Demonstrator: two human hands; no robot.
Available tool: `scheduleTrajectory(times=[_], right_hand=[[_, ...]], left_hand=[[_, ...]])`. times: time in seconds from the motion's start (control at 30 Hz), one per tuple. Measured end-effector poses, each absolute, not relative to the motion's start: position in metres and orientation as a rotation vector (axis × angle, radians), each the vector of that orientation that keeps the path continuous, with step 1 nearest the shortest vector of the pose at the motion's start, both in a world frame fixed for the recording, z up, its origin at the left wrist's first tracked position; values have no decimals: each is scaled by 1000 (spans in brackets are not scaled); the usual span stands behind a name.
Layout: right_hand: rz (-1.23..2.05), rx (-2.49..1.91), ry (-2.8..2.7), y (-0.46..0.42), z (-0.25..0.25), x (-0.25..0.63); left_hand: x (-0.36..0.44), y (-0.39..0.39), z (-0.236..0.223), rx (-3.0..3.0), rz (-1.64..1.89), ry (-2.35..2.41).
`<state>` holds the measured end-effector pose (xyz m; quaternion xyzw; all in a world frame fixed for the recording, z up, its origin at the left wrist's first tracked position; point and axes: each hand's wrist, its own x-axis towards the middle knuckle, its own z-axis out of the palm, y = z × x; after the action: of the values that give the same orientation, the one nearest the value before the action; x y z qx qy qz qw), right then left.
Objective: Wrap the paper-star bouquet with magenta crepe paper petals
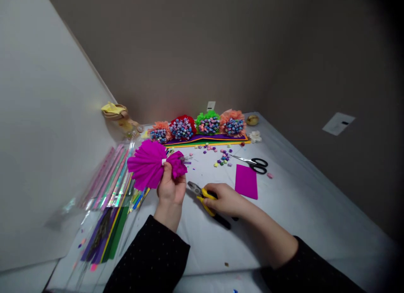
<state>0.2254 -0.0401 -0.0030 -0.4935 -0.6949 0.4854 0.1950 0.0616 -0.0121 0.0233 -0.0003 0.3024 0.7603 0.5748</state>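
Observation:
My left hand [171,188] is closed around a magenta crepe paper bouquet wrap [147,164], raised above the table. A white band pinches its middle, and thin wire-like ends stick out on its right side. My right hand [223,197] has its fingers around the yellow and black handles of a pair of pliers [195,188], low over the table, jaws pointing up and left. Right of the pliers lies a flat magenta paper rectangle [246,182]. Black-handled scissors [252,161] rest just beyond it.
Several crepe paper bouquets with small stars [208,122] stand along the back on folded coloured sheets [205,140]. Loose paper stars [223,157] lie scattered in the middle. At left are packed paper strips [109,175], and a woven basket [114,111] sits by the white panel [47,116].

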Motion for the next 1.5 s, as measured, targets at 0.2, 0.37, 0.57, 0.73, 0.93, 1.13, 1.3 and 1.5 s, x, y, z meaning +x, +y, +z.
scheduleTrajectory(times=[0.2, 0.37, 0.57, 0.73, 0.93, 1.13, 1.3, 1.5], right_hand=[[1171, -1363, -1692, -34, -1, 229], [1538, -1012, -1146, -31, 8, 236], [1598, -1015, -936, -31, 12, 236], [1554, -1027, -975, -29, 12, 237], [1785, -881, -779, -30, 18, 237], [1720, -953, -835, -31, 18, 234], [1331, -1165, -1143, -31, 17, 233], [930, -1364, -1355, -34, 16, 230]], left_hand=[[74, -19, 21, 60, 1581, 734], [79, -23, 13, 201, 1469, 761], [78, -24, 6, 292, 1438, 787], [78, -25, 9, 366, 1453, 783], [80, -27, 15, 357, 1448, 764], [78, -27, 12, 378, 1431, 761], [79, -27, 13, 391, 1435, 750], [82, -30, 11, 411, 1419, 742]])
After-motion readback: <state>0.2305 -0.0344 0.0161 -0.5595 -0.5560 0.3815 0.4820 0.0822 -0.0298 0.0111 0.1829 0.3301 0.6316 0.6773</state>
